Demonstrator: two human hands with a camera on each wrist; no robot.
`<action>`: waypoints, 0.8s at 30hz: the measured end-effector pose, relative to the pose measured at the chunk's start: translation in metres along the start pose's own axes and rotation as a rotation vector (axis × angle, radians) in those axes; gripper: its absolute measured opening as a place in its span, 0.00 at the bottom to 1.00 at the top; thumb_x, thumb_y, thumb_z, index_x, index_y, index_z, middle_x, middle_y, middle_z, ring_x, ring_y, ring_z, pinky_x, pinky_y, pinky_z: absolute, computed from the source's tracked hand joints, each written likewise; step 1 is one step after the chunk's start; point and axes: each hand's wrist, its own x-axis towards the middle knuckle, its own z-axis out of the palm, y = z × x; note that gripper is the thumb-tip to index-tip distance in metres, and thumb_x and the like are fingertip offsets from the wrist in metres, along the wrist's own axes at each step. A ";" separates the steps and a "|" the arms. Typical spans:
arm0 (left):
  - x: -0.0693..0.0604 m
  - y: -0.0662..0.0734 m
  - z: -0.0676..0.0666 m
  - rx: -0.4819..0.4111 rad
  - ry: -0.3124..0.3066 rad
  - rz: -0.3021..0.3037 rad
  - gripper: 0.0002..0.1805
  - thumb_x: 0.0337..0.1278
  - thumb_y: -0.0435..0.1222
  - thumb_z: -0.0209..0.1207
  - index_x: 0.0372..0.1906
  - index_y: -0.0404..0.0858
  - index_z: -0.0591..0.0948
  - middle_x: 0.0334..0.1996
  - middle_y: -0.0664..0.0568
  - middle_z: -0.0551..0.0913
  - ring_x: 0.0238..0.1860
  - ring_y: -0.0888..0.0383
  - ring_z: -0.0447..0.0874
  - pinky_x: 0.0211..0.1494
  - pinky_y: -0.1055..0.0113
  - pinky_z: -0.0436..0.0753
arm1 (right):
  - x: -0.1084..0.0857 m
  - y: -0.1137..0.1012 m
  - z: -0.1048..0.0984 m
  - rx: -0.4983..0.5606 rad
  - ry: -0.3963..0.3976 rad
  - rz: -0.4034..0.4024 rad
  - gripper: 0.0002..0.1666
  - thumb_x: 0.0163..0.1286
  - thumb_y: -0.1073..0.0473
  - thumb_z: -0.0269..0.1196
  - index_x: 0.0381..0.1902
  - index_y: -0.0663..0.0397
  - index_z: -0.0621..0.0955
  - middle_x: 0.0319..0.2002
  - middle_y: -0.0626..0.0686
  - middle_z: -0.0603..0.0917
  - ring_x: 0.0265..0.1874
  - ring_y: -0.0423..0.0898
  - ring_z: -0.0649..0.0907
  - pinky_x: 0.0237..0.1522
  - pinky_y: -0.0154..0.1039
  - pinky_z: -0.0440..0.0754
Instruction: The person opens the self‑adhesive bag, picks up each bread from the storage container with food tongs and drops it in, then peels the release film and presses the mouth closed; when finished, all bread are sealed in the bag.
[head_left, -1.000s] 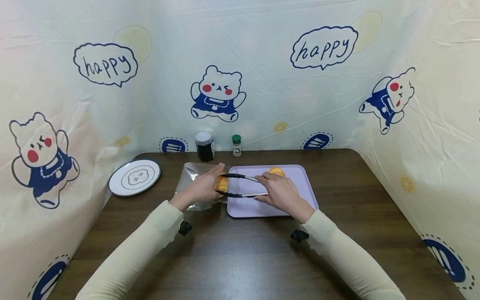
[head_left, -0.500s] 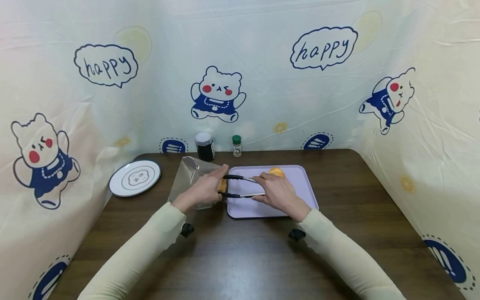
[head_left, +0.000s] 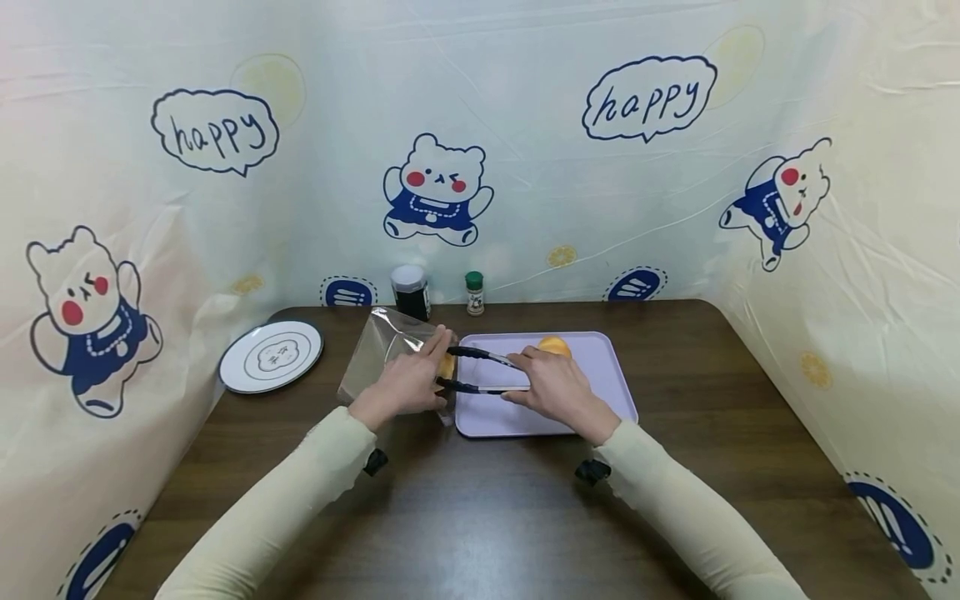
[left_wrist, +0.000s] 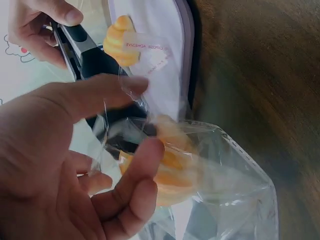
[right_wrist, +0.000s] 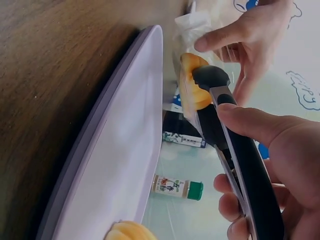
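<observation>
My left hand (head_left: 405, 383) holds a clear plastic bag (head_left: 363, 354) near its opening, over the table left of the tray. A golden bread roll (right_wrist: 195, 82) is at the bag's mouth, seen through the film in the left wrist view. In my right hand (head_left: 558, 387) are tongs (right_wrist: 250, 170) with black tips and metal arms. The tips lie around the roll at the bag's opening. Beneath the tongs and right hand is a lilac tray (head_left: 603, 379). Another golden roll (head_left: 554, 344) lies on its far side, partly hidden by the right hand in the head view.
A white plate (head_left: 272, 357) with a dark rim stands at the left of the brown table (head_left: 480, 517). Behind the bag are a dark jar (head_left: 411, 293) with a pale lid and a small green-capped shaker (head_left: 475, 293). A printed cloth (head_left: 525, 192) hangs behind the table.
The roll, seen more openly beside my left hand a second ago, is now more covered by the bag and hand. The bag's far edge has risen. The tongs have barely moved.
</observation>
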 end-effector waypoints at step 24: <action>0.000 0.003 0.006 -0.131 -0.087 -0.005 0.66 0.44 0.30 0.71 0.81 0.47 0.38 0.82 0.52 0.39 0.17 0.58 0.73 0.19 0.67 0.75 | 0.001 -0.005 0.005 0.096 -0.064 0.080 0.36 0.57 0.34 0.71 0.58 0.48 0.84 0.45 0.51 0.86 0.34 0.43 0.83 0.32 0.40 0.83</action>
